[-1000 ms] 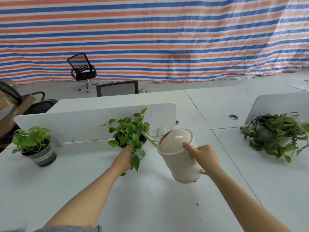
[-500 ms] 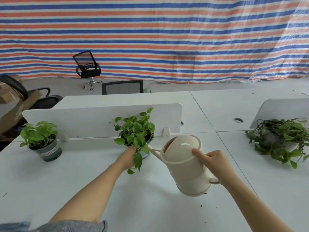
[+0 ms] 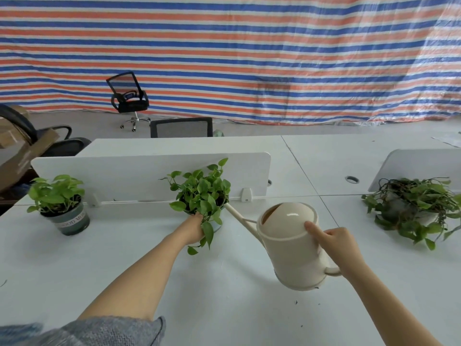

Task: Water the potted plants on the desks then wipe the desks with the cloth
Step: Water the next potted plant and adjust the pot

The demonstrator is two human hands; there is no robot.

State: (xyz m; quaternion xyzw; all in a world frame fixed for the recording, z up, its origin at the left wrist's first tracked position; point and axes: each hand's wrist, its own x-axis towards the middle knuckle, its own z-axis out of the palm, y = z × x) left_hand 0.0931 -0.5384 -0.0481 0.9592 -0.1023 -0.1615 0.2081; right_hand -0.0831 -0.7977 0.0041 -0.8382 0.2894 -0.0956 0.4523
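Striped tarpaulin point(image 3: 249, 58) behind white desks point(image 3: 224, 308). Seen from the head camera: middle potted plant point(image 3: 200, 193) just before the divider panel point(image 3: 149, 176), steadied by left hand point(image 3: 193, 228) wrapped on the pot. Right hand point(image 3: 336, 248) clamped on tilted watering can point(image 3: 291, 245), spout among leaves. Best poured slowly, spout low over soil, pot held firm. Other plants point(image 3: 58, 198) left and right point(image 3: 414, 208) of it. No cloth visible.

- R hand point(image 3: 336, 248) grips handle of cream plastic watering can point(image 3: 291, 248), tilted, held above white desk point(image 3: 224, 295); index finger on its domed top.
- Thin spout tip reaches into middle green leafy potted plant point(image 3: 202, 191).
- L hand point(image 3: 193, 229) cups that pot's front.
- Small plant in grey-green pot point(image 3: 59, 203) far left; trailing plant point(image 3: 414, 208) right.
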